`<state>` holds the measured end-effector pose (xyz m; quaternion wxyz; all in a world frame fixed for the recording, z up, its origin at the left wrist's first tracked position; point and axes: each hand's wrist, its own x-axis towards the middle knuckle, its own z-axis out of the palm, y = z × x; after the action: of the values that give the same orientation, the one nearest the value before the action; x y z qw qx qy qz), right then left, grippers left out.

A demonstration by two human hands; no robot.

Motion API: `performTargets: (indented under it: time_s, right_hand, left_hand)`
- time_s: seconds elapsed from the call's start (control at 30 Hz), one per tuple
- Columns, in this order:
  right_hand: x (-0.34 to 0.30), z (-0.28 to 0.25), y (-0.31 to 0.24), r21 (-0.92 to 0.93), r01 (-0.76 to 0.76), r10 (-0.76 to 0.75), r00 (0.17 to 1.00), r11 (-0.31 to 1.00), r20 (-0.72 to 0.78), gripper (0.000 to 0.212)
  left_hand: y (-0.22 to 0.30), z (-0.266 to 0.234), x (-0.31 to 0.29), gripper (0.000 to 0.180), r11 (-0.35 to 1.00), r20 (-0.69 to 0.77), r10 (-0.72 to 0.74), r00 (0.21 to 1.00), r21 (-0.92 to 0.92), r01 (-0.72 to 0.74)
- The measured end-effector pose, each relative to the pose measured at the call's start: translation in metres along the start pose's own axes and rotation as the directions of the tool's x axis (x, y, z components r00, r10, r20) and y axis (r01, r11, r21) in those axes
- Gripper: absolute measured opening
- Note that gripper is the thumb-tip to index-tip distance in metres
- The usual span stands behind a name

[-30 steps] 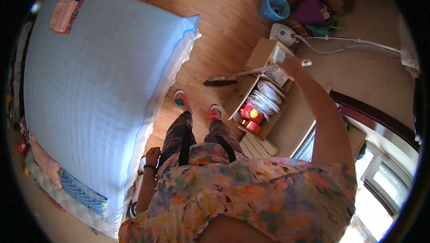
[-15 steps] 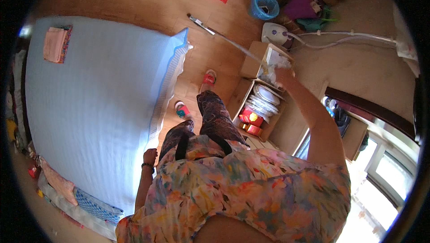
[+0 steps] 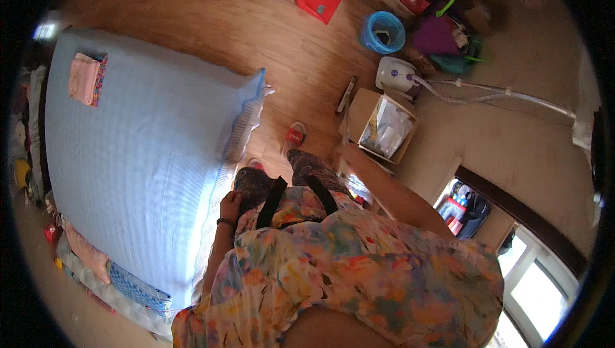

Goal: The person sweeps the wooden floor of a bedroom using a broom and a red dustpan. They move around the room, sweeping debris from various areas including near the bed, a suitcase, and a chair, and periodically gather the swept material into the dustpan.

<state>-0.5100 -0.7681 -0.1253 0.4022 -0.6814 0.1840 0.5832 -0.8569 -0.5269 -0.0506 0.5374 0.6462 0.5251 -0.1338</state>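
Note:
My right hand (image 3: 349, 156) is low beside my right leg, next to an open cardboard box (image 3: 359, 114). Its fingers are closed round the thin handle of a long-handled floor tool, though blur softens them. The tool's narrow pale head (image 3: 346, 95) with dark ends rests on the wooden floor left of the box; its exact kind is unclear. My left hand (image 3: 230, 206), with a dark bracelet on the wrist, hangs loosely curled beside my left thigh, close to the bed's edge. Nothing shows in it.
A bed with a light blue cover (image 3: 147, 136) fills the left, with folded pink cloth (image 3: 83, 79) on it. Ahead are a red dustpan (image 3: 318, 2), a blue-lined bin (image 3: 383, 32) and a white appliance (image 3: 397, 75) with a hose. A window (image 3: 541, 290) is lower right.
My right hand has come down and left, from above the boxes to beside my leg. The tool's head has swung right and nearer, to beside the box. My left hand has shifted slightly right.

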Motion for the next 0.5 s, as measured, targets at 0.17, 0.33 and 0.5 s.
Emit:
performTargets:
  time_s: [0.17, 0.33, 0.5]
  right_hand:
    - [-0.045, 0.165, -0.135, 0.368, 0.174, -0.330, 0.846, 0.913, 0.419, 0.013]
    - [0.059, 0.149, -0.202, -0.055, 0.100, -0.082, 0.961, 0.993, 0.263, 0.020]
    - [-0.010, 0.080, -0.214, -0.089, 0.091, -0.075, 0.983, 0.992, 0.165, 0.018]
  left_hand:
    - [0.000, -0.004, 0.012, 0.020, 1.000, -0.057, 0.028, 0.998, 0.015, -0.028]
    - [-0.026, -0.027, 0.063, 0.021, 0.867, 0.230, 0.163, 0.959, 0.430, -0.251]
    - [-0.034, -0.055, 0.088, 0.010, 0.680, 0.245, 0.240, 0.939, 0.648, -0.343]
